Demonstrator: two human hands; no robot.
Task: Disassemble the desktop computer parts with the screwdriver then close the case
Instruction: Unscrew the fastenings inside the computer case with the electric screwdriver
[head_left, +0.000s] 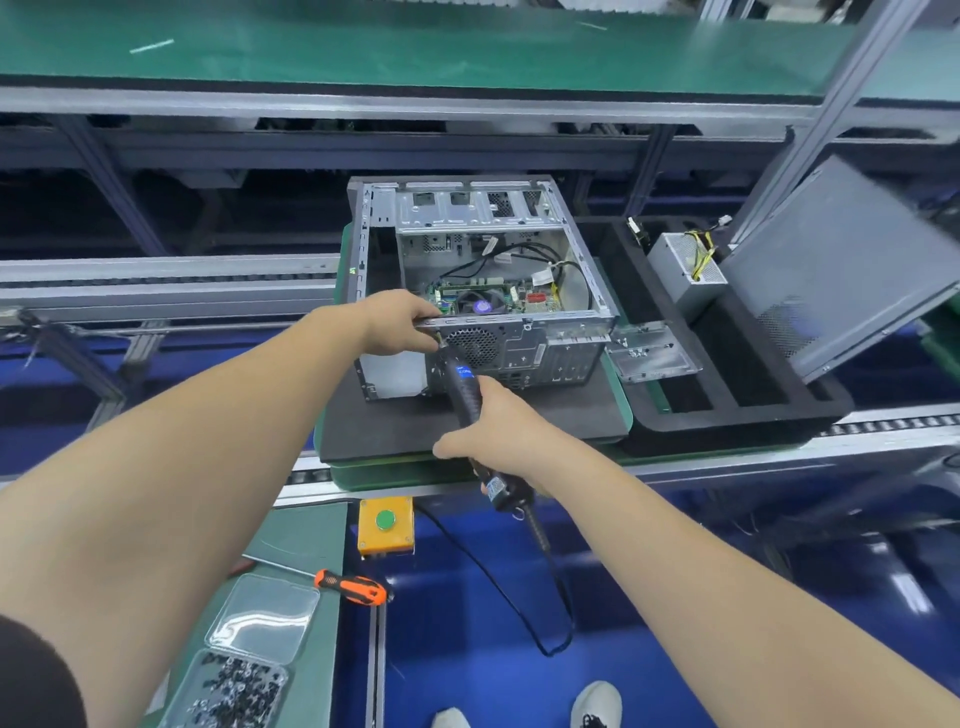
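Observation:
An open desktop case (524, 343) lies on a black foam pad (395, 426), its motherboard (493, 301) showing inside. My left hand (400, 322) grips the near top edge of the case at its rear panel. My right hand (498, 431) holds a black electric screwdriver (465, 387); its tip points at the rear panel just below my left hand's fingers. The removed power supply (685, 275) stands in a black foam tray (737, 410) on the right, with the grey side panel (841, 265) leaning beside it.
An orange-handled hand screwdriver (353, 587) lies on the green bench at lower left, near a clear plastic box of black screws (234, 691). A yellow box with a green button (386, 525) sits at the conveyor edge. The screwdriver's cable (519, 597) hangs over the blue floor.

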